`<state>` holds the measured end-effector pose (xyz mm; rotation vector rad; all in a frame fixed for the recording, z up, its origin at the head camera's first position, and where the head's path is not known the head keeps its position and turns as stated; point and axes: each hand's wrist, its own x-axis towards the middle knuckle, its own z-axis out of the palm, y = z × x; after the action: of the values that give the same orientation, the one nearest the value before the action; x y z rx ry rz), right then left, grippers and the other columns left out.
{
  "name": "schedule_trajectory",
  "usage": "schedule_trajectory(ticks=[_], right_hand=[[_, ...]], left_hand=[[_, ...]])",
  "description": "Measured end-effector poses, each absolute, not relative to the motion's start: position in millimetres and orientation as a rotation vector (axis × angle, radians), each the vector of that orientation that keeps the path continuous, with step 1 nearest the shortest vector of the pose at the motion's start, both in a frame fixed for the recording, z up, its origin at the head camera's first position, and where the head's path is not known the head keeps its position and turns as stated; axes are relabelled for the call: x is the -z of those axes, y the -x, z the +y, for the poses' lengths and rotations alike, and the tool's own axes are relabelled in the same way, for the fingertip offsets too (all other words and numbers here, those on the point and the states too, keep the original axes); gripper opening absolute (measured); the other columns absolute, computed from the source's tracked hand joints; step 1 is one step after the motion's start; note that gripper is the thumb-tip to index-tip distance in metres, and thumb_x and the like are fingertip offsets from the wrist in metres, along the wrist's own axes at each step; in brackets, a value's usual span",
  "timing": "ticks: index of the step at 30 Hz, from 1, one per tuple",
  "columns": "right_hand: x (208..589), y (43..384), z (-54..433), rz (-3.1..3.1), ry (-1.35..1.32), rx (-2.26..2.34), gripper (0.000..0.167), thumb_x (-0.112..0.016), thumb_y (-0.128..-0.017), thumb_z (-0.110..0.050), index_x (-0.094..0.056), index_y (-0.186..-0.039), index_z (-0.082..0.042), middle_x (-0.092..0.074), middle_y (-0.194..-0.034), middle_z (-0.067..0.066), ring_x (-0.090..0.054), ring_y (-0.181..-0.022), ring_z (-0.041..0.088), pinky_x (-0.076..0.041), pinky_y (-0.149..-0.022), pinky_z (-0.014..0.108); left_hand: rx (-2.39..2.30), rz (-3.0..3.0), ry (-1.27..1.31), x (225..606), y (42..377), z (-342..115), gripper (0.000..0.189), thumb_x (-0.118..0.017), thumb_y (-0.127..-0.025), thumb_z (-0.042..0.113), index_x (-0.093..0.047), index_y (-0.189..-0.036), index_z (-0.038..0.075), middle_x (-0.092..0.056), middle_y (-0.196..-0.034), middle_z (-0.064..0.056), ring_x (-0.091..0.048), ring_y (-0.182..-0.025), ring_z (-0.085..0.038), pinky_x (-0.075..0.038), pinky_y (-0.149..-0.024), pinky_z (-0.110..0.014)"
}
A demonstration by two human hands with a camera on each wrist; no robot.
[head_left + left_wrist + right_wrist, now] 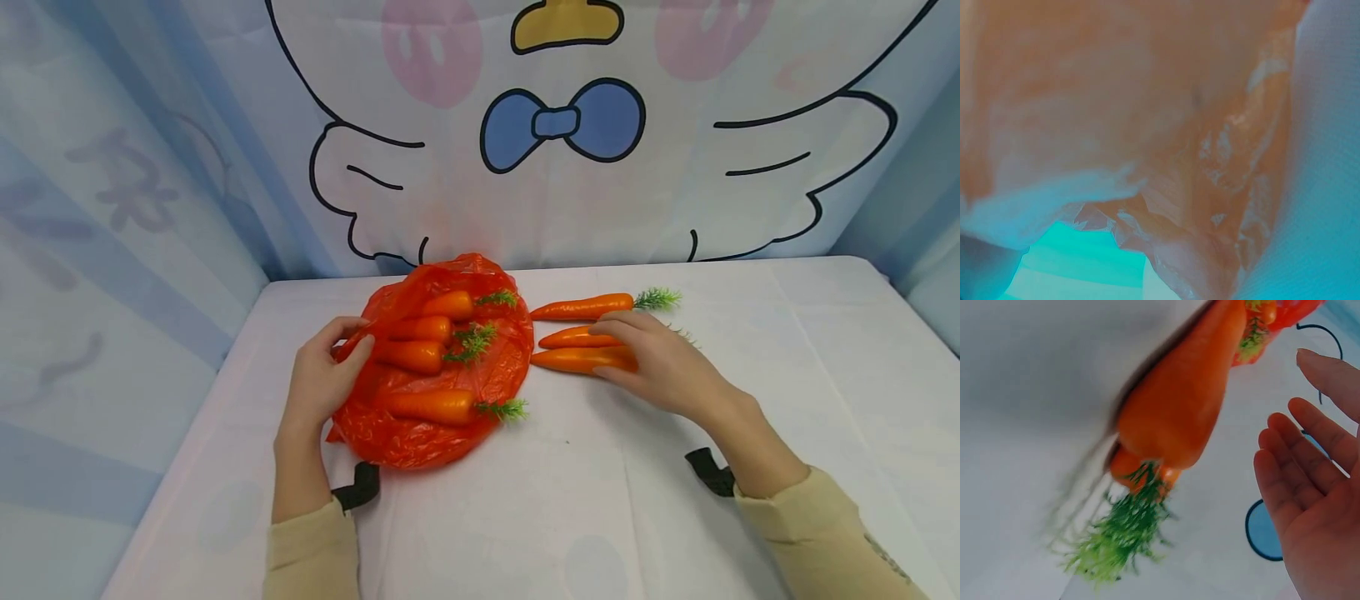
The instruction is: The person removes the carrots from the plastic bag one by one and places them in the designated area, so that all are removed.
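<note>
A thin red plastic bag (502, 375) lies spread on the table with several orange toy carrots (431, 406) in its opening, green tops toward the right. My left hand (318, 379) holds the bag's left edge between thumb and fingers; crumpled film (1222, 175) fills much of the left wrist view. To the right of the bag lie three more carrots (581, 307), tips pointing left at it. Over the nearer two reaches my right hand (667, 362), covering their tops in the head view. In the right wrist view its fingers (1307, 481) are extended beside a large carrot (1175, 400).
White cloth covers the table (525, 533). Behind it hangs a curtain (585, 208) printed with a cartoon figure and a blue bow. Another patterned curtain (112, 250) runs along the left. Black straps (708, 471) show near both wrists.
</note>
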<state>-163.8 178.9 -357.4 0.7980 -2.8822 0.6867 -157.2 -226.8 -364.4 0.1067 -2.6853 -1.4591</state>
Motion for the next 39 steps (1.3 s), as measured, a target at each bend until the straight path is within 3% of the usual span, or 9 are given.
schedule_trajectory(ticks=[18,39], right_hand=[[350.3,166.9,101.6,-2.793,-1.051,-0.779,0.047,-0.077,-0.090,-0.020,-0.063,-0.132,-0.004,-0.058,-0.135,0.013,-0.055,-0.123,0.031,-0.051,-0.097,0.045],[366.7,164.2,19.5,-2.888,-1.286,-0.841,0.049,-0.075,-0.092,-0.025,-0.061,-0.135,-0.006,-0.058,-0.136,0.006,-0.052,-0.127,0.023,-0.047,-0.104,0.038]], left_hand=[[1.459,-2.686,-0.105,363.3,157.2,-227.3,0.034,-0.059,-0.102,0.026,-0.060,-0.133,0.012,-0.058,-0.134,-0.013,-0.051,-0.122,-0.031,-0.051,-0.098,-0.049],[1.465,-2.689,-0.109,364.1,157.5,-228.2,0.034,-0.059,-0.102,0.026,-0.059,-0.133,0.012,-0.057,-0.135,-0.012,-0.050,-0.123,-0.031,-0.051,-0.098,-0.050]])
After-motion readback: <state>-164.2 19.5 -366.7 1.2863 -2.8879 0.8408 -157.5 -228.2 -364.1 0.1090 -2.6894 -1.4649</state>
